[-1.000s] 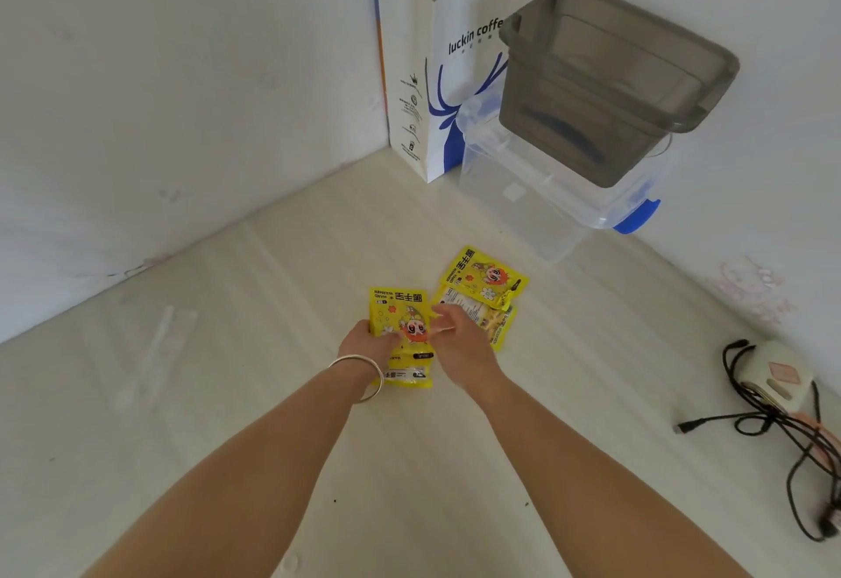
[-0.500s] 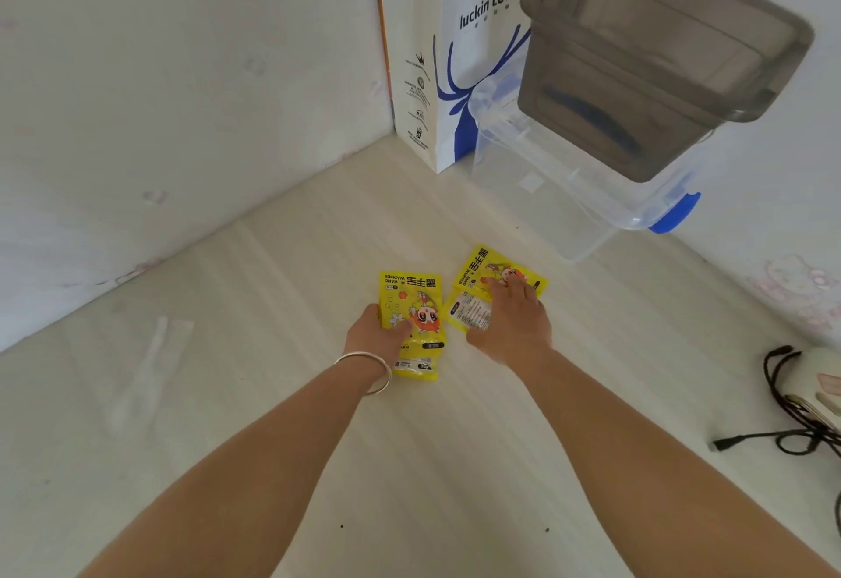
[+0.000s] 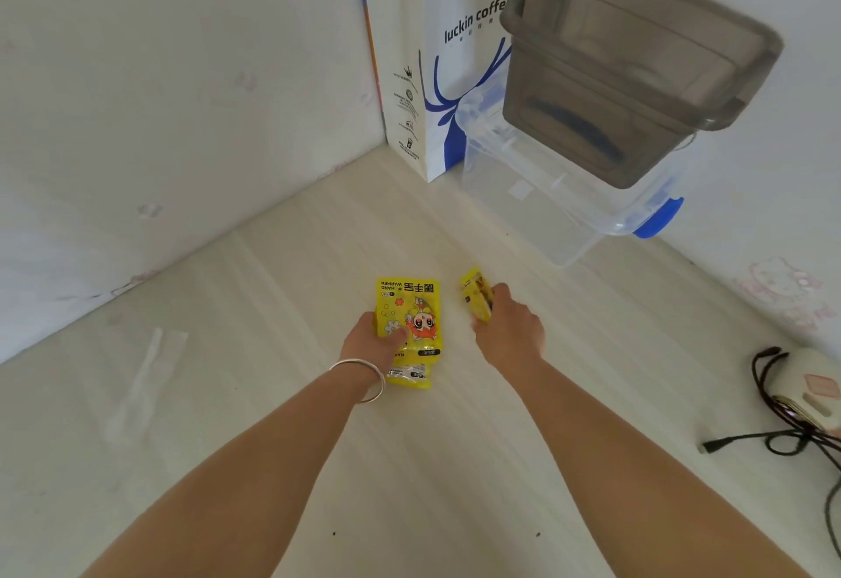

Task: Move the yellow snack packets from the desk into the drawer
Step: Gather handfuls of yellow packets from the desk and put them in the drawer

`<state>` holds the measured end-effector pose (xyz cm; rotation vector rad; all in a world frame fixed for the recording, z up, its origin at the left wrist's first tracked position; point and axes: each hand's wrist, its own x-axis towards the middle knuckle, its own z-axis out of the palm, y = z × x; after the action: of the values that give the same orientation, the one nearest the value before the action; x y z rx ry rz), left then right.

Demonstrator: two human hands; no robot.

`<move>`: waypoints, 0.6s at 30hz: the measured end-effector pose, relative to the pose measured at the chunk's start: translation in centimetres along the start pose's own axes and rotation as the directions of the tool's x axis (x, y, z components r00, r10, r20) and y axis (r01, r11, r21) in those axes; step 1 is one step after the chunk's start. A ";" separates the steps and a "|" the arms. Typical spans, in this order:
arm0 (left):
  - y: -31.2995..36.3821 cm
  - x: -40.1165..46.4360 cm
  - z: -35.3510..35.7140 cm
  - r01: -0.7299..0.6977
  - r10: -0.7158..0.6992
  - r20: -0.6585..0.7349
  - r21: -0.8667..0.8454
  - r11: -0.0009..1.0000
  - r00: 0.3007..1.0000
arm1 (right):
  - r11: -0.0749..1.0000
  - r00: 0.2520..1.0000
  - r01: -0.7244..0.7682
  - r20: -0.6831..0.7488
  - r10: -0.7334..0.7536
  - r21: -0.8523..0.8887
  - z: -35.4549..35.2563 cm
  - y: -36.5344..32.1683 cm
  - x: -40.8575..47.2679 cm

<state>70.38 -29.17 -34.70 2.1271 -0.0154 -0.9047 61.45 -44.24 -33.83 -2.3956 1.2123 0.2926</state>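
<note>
Two lots of yellow snack packets are in my hands over the pale desk point(image 3: 255, 395). My left hand point(image 3: 375, 340) grips a small stack of yellow packets point(image 3: 412, 318) by its left edge, thumb on the top packet's printed face; a lower packet sticks out beneath near my wrist. My right hand point(image 3: 509, 329) grips a second bunch of yellow packets point(image 3: 475, 297), tilted up on edge so only a narrow side shows. No drawer is in view.
A white and blue paper bag point(image 3: 409, 76) stands in the far corner. Beside it a grey plastic bin point(image 3: 637, 63) sits on a clear storage box point(image 3: 569, 199) with a blue clasp. At the right edge lie a small white device point(image 3: 805, 391) and black cables point(image 3: 773, 436).
My right hand has closed on the right-hand packets and lifted them off the desk onto their edge. My left hand keeps its hold on the left stack.
</note>
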 end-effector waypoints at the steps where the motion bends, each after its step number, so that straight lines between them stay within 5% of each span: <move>1: 0.2 -0.2 0.0 0.002 -0.002 0.006 -0.015 1.000 1.000 | 0.967 0.994 -0.103 0.056 0.092 0.234 -0.4 0.3 0.0; 4: 0.7 -1.2 0.1 -0.016 0.019 0.045 -0.071 0.997 0.999 | 0.598 0.956 -0.292 0.219 0.193 0.746 -1.2 2.0 -0.9; 8: 1.5 -2.9 0.8 -0.072 0.083 0.140 -0.077 0.994 0.987 | 0.126 0.895 -0.420 0.386 0.223 0.899 -1.8 4.8 -4.4; 13: 1.3 -6.3 3.4 -0.195 0.188 0.317 -0.010 0.981 0.930 | -0.161 0.868 -0.352 0.386 0.313 0.922 -1.6 8.1 -10.8; 18: 0.2 -11.3 7.3 -0.313 0.245 0.504 0.053 0.948 0.828 | -0.309 0.819 -0.237 0.361 0.447 0.921 -0.8 12.4 -18.8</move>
<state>57.61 -30.83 -30.88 1.8857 -0.6520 -1.2669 40.31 -37.72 -29.66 -0.4853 1.3363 -0.5855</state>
